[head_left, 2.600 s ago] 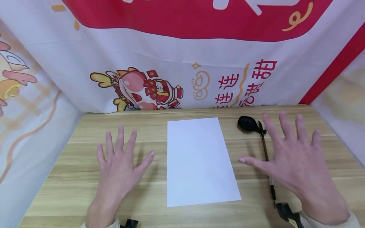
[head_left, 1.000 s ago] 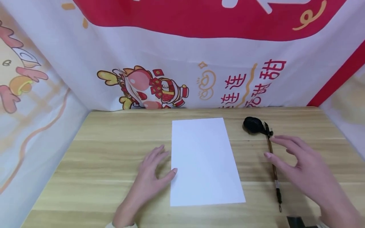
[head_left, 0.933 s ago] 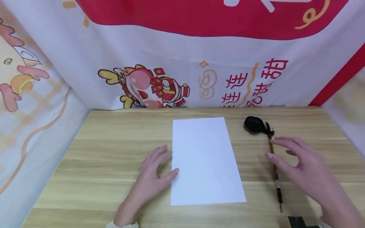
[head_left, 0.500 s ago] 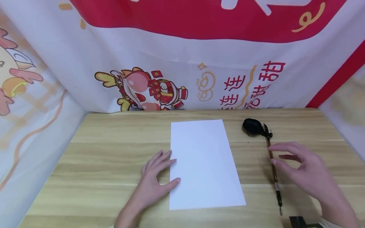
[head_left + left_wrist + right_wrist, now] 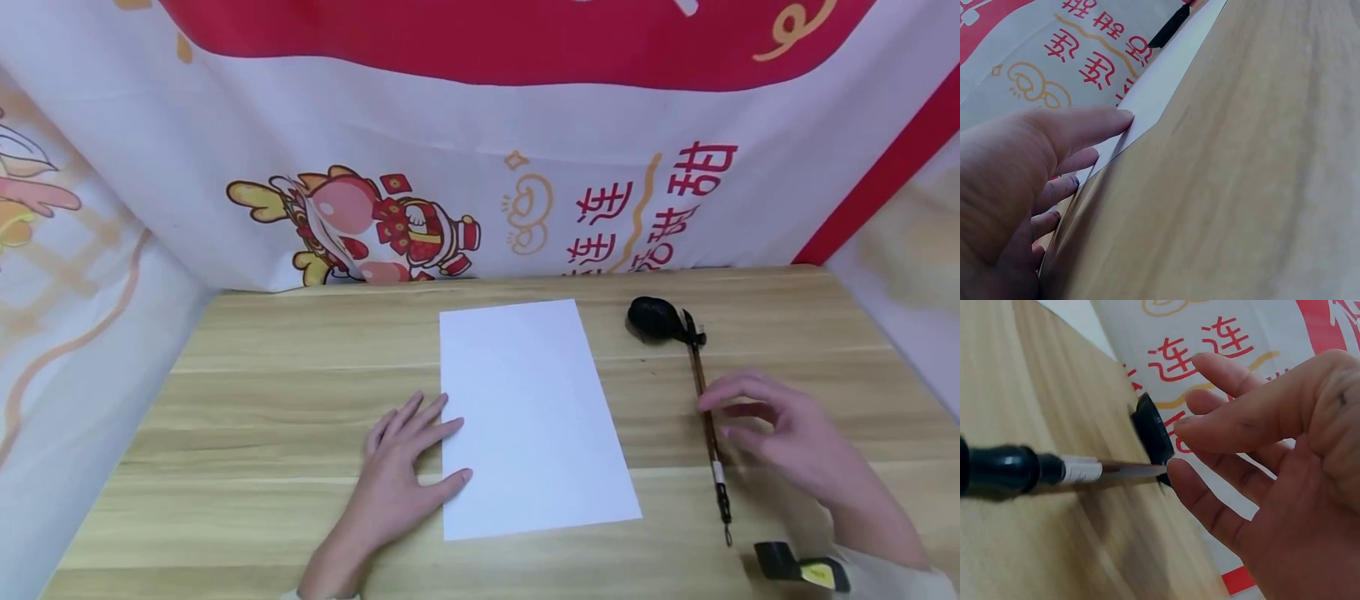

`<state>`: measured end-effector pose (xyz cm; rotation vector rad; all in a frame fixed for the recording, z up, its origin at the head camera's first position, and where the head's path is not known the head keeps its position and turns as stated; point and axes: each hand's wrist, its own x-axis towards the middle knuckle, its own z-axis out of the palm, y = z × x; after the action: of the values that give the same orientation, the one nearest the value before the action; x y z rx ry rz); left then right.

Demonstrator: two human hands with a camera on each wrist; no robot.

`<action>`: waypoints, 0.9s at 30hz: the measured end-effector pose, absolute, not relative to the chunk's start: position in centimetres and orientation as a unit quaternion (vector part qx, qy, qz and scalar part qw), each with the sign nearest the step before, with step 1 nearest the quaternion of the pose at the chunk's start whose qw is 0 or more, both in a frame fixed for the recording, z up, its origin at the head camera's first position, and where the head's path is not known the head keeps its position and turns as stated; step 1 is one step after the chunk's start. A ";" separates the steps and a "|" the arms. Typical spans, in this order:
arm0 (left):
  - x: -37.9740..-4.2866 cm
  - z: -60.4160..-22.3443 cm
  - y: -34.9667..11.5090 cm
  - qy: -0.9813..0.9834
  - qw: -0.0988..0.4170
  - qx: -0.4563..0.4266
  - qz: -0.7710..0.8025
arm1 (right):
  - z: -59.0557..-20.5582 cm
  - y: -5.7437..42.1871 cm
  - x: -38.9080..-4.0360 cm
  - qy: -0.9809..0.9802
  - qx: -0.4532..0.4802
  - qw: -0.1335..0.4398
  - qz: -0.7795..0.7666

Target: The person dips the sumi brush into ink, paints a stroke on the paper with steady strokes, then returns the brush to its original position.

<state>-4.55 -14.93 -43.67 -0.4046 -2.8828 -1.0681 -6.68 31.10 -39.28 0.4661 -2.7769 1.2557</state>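
A writing brush (image 5: 707,417) with a brown handle, a white label and a black end with a hanging loop lies on the table. Its dark tip end leans on a small rounded black dish (image 5: 654,318). My right hand (image 5: 795,437) is over the right side of the handle, fingers bent and parted; in the right wrist view a fingertip (image 5: 1180,470) appears close to the brush, contact unclear. With fingers spread, my left hand (image 5: 397,475) rests at the left edge of a blank white sheet (image 5: 532,417), thumb and some fingertips on it.
The wooden table (image 5: 262,417) is backed by a printed white and red cloth (image 5: 420,117), with more cloth at the left side (image 5: 75,292). A black and yellow wrist device (image 5: 802,568) sits by the right sleeve.
Both hands came down from hovering with spread fingers. The left moved right onto the paper's edge; the right lowered beside the brush, its fingers bending more. The view shifted slightly.
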 end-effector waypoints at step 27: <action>-4.4 -43.6 -14.8 -0.931 0.027 -0.129 -0.340 | -40.8 31.0 -7.1 -0.910 0.153 -0.007 0.385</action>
<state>-4.39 -14.81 -43.63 -0.3995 -2.8753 -1.0500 -7.11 31.02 -40.76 0.4842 -2.8709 1.2150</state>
